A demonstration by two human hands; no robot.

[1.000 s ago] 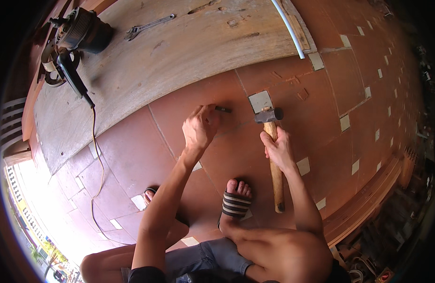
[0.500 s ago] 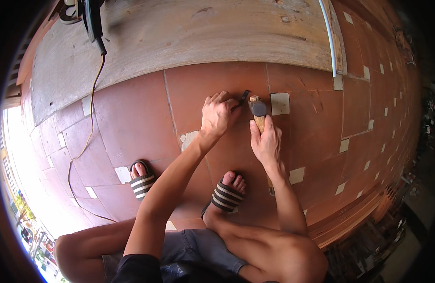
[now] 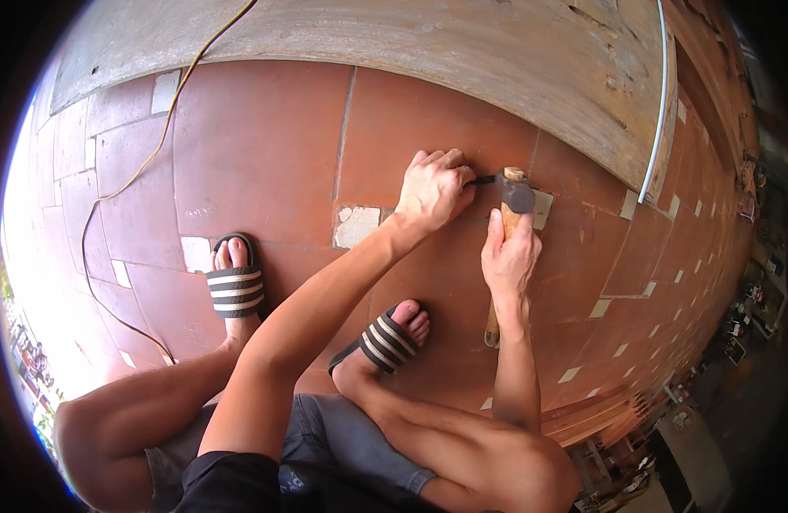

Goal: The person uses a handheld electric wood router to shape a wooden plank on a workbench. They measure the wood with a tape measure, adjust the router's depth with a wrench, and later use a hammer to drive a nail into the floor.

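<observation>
My left hand (image 3: 432, 190) is closed around a thin dark chisel (image 3: 484, 180) held against the red-brown tiled floor (image 3: 266, 145). My right hand (image 3: 511, 258) grips the wooden handle of a hammer (image 3: 515, 195). The grey hammer head sits right at the outer end of the chisel, beside a small white inset tile (image 3: 542, 208). Both forearms reach forward over my knees as I squat.
My feet in striped sandals rest on the tiles, the left sandal (image 3: 233, 286) and the right sandal (image 3: 384, 339). A yellow cable (image 3: 146, 167) runs across the floor at left. A grey concrete strip (image 3: 428, 43) and a white pipe (image 3: 659, 103) lie beyond.
The view has swung down and closer to the hands. The hammer head has come against the end of the chisel, which my left hand still holds on the floor.
</observation>
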